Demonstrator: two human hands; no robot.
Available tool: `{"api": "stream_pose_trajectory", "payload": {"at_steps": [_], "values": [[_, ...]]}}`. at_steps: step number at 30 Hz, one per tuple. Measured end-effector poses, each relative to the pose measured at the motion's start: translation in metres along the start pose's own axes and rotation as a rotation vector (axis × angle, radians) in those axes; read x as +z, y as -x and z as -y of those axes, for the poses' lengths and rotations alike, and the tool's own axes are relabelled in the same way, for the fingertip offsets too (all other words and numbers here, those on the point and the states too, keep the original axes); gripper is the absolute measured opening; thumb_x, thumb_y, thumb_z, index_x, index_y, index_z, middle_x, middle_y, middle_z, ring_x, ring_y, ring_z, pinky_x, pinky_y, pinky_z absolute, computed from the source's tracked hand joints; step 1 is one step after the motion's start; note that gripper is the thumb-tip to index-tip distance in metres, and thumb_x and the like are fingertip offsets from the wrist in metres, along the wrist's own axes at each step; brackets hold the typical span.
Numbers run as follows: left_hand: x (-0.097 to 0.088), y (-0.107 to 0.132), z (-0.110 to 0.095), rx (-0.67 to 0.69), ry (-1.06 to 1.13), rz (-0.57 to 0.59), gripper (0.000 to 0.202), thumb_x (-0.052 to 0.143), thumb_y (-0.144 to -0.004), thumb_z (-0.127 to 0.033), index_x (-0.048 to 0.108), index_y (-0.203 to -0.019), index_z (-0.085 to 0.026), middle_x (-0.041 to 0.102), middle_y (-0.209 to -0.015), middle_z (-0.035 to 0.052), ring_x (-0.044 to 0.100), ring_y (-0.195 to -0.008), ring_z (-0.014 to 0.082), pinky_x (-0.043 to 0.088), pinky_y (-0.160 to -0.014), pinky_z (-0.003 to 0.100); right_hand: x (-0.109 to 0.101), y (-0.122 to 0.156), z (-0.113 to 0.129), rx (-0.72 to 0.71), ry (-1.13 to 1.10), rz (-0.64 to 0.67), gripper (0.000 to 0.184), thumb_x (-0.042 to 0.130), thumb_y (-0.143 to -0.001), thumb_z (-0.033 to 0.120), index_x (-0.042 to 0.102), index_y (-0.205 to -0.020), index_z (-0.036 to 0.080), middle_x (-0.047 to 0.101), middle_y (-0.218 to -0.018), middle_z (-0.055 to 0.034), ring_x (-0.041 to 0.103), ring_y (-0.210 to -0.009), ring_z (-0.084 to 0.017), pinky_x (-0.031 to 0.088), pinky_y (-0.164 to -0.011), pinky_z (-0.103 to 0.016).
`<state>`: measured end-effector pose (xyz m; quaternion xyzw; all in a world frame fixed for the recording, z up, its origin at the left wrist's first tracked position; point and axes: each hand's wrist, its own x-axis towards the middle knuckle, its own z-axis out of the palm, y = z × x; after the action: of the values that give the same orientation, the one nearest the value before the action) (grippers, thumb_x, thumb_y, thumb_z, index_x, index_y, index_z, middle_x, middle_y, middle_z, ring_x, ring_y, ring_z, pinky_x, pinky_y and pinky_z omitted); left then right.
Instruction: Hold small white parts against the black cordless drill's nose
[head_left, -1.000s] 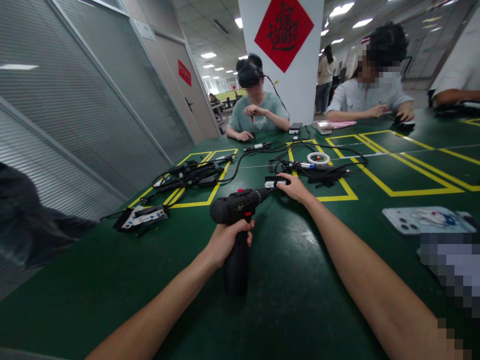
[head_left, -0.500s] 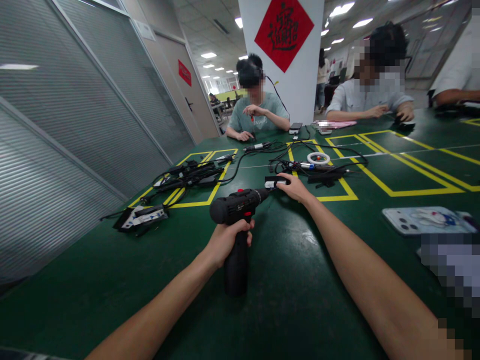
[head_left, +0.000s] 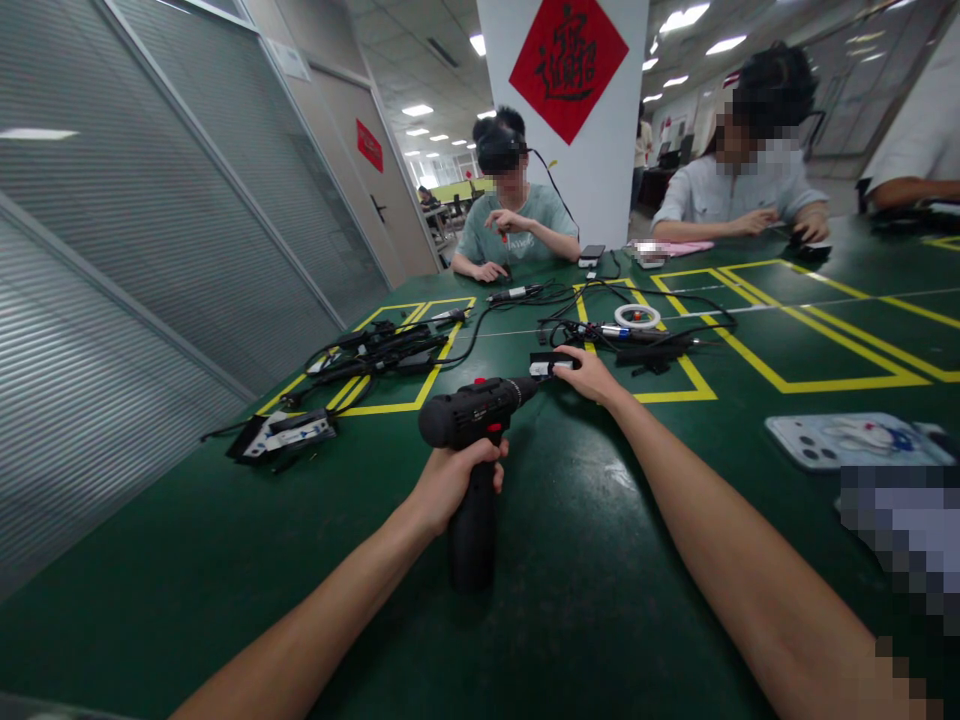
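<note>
Hands unmoved — left hand (head_left: 450, 482) clenched around matte black drill (head_left: 471, 415); right hand (head_left: 590, 375) pinching small boxy part (head_left: 550, 363)

Bare table (head_left: 187, 560) is lying open near and left of the upright drill (head_left: 469, 420). Cable tangles (head_left: 382, 350) are crowding the far side, a phone (head_left: 855, 440) the right.
</note>
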<state>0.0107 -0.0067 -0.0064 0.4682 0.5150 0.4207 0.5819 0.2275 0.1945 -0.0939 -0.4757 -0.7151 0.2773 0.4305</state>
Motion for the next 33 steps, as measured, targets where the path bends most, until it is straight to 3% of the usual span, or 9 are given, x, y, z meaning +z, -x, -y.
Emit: {"api": "stream_pose_trajectory", "payload": {"at_steps": [33], "values": [[-0.0011, 0.0000, 0.0002, -0.025, -0.027, -0.009, 0.014, 0.055, -0.073, -0.022, 0.059, -0.081, -0.012, 0.055, -0.056, 0.0016, 0.051, -0.051, 0.0126, 0.041, -0.052, 0.024, 0.0006, -0.0010, -0.0027, -0.018, -0.001, 0.003, 0.045, 0.061, -0.075, 0.033, 0.063, -0.119, 0.022, 0.066, -0.103, -0.0033, 0.059, -0.088, -0.018, 0.045, -0.087, -0.031]]}}
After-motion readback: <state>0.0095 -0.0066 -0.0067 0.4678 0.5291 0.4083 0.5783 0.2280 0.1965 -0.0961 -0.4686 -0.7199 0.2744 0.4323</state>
